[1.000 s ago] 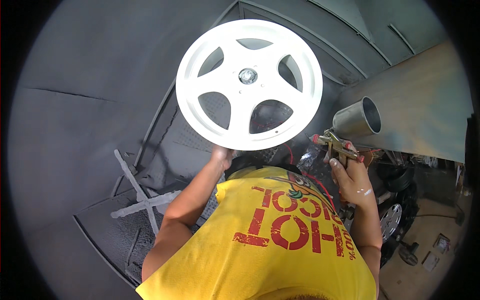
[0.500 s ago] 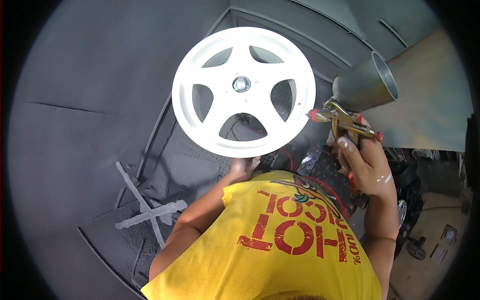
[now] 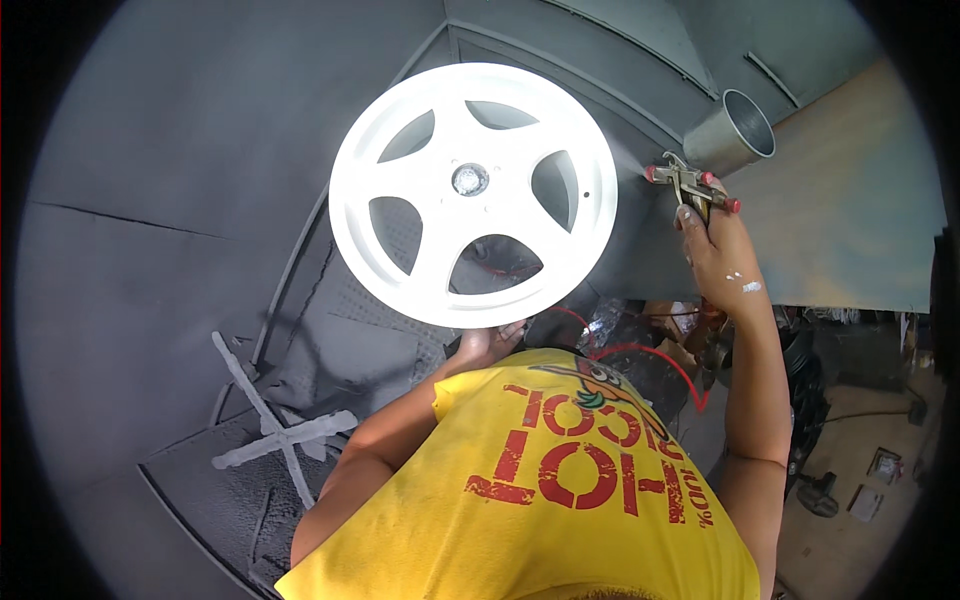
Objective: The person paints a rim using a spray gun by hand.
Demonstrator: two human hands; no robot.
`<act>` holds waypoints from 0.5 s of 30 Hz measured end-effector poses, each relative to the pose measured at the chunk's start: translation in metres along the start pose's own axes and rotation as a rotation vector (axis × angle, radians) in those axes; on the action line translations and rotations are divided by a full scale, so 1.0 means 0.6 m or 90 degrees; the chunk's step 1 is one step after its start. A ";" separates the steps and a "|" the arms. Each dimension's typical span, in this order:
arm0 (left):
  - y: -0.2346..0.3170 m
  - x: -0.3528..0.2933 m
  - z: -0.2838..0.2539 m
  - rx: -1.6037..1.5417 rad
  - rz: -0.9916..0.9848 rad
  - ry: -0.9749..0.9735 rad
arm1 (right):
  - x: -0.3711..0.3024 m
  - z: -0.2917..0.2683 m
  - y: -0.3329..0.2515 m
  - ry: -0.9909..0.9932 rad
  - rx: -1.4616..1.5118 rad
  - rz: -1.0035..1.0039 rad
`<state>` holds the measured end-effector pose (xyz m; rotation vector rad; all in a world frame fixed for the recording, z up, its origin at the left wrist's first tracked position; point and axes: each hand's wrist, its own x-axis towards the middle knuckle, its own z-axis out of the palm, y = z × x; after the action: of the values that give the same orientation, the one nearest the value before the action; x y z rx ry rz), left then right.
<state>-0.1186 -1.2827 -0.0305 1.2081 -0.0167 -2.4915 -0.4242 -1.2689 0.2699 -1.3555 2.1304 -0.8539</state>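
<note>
A white five-spoke car wheel [image 3: 440, 222] faces up in the middle, with a metal fastener [image 3: 469, 180] at its hub. Under its near rim, my left hand [image 3: 488, 346] grips the wheel from below; the rim hides part of the fingers. To the right, my right hand [image 3: 728, 262] is closed round a spray gun [image 3: 688, 184] with red knobs and a silver paint cup [image 3: 722, 136]. The gun's nozzle points left at the wheel's right edge, a short way off, and a faint mist hangs between them. White paint spots mark my right hand.
A paint-crusted cross-shaped stand [image 3: 283, 438] stands at the lower left. A red hose [image 3: 680, 372] loops below my right forearm. Grey booth walls [image 3: 150, 160] rise left and behind; a tan panel [image 3: 850, 220] is at the right. Dark tyres [image 3: 800, 390] and a small fan [image 3: 818, 494] lie lower right.
My right hand has moved the spray gun up and slightly away from the wheel, and mist now shows. The wheel has turned a little counterclockwise and appears slightly further left and lower in view.
</note>
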 end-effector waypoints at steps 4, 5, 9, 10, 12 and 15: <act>0.014 -0.007 0.002 -0.021 -0.001 0.007 | 0.028 0.001 0.009 0.015 -0.011 0.000; 0.019 -0.007 0.001 -0.020 -0.009 0.018 | 0.035 0.001 0.010 0.008 -0.025 0.007; 0.037 -0.006 -0.028 0.019 -0.020 0.043 | 0.041 0.004 -0.003 -0.045 -0.046 0.022; 0.043 -0.003 -0.041 0.040 -0.020 0.045 | 0.041 0.004 -0.007 -0.068 -0.040 0.026; 0.049 -0.006 -0.063 0.074 -0.010 0.095 | 0.033 -0.004 -0.044 -0.115 0.018 0.061; 0.061 -0.029 -0.067 0.130 0.016 0.171 | 0.018 -0.010 -0.072 -0.168 0.108 0.071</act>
<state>-0.0662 -1.3053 -0.0368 1.6072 -0.2201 -2.3291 -0.4057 -1.2912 0.3044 -1.1798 1.8682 -0.7482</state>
